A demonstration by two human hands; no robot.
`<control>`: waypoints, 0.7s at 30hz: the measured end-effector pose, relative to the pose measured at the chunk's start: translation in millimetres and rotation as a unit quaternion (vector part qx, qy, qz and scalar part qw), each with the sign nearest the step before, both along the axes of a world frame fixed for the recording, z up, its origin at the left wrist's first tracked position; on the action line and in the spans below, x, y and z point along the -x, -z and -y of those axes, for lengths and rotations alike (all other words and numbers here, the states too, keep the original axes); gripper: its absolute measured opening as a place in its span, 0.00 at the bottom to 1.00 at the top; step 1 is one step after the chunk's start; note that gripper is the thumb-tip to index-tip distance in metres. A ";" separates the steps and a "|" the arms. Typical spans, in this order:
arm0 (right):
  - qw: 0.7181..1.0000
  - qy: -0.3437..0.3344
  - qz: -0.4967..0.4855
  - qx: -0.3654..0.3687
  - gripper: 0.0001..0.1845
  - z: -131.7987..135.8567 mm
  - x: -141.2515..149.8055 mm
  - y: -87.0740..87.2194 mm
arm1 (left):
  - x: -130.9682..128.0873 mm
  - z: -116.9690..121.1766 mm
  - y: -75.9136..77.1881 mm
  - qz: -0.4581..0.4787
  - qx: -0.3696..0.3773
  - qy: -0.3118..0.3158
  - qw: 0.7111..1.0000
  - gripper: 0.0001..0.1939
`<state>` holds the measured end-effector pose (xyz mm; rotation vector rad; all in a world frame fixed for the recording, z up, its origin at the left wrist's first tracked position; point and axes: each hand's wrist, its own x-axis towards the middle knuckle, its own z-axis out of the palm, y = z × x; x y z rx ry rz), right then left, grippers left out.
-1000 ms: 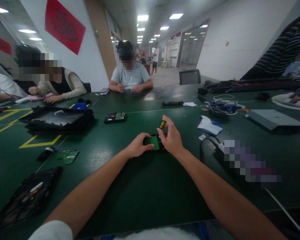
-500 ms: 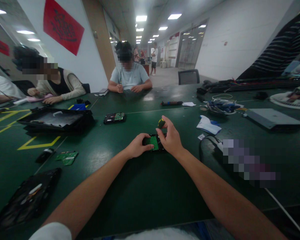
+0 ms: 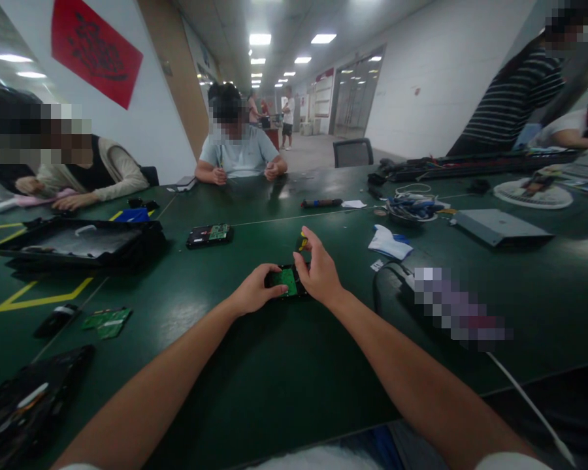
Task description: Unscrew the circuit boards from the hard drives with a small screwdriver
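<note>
A hard drive [image 3: 287,282] with a green circuit board facing up lies flat on the table in front of me. My left hand [image 3: 257,288] grips its left end, thumb along the near side and fingers along the far side. My right hand [image 3: 317,266] is closed around the yellow-and-black handle of a screwdriver [image 3: 301,242], held upright over the drive's right part. The screwdriver's tip is hidden behind my right hand. Further off to the left sits a second hard drive [image 3: 210,235], its board also showing.
Left lie a black tray-like casing [image 3: 142,238], green circuit boards [image 3: 108,322] and a dark device part [image 3: 34,391]. Right are a white-and-blue glove [image 3: 389,243], a silver box [image 3: 502,225], a cable [image 3: 524,391] and a blurred power strip. Co-workers sit across the table.
My view has turned slightly right, so the scene sits further left. Both hands keep their hold on the drive and screwdriver. The person opposite has moved their hands apart.
</note>
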<state>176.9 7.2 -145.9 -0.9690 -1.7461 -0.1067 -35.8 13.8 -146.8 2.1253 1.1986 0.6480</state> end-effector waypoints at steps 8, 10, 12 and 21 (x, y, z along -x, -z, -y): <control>1.000 -0.003 0.011 0.010 0.33 2.3 2.9 -4.5 | 0.3 -0.7 1.7 0.000 -0.001 -0.006 1.000 0.28; 1.000 0.000 0.016 0.014 0.32 4.9 2.9 -9.7 | 0.4 -0.7 2.0 0.001 -0.003 -0.007 1.000 0.28; 1.000 0.002 0.018 0.020 0.31 8.8 3.2 -17.4 | 0.2 -0.5 1.8 0.002 0.000 -0.010 1.000 0.28; 1.000 0.002 0.003 0.004 0.16 23.9 6.4 -58.0 | -3.4 2.0 -2.2 -0.003 0.002 -0.021 1.000 0.27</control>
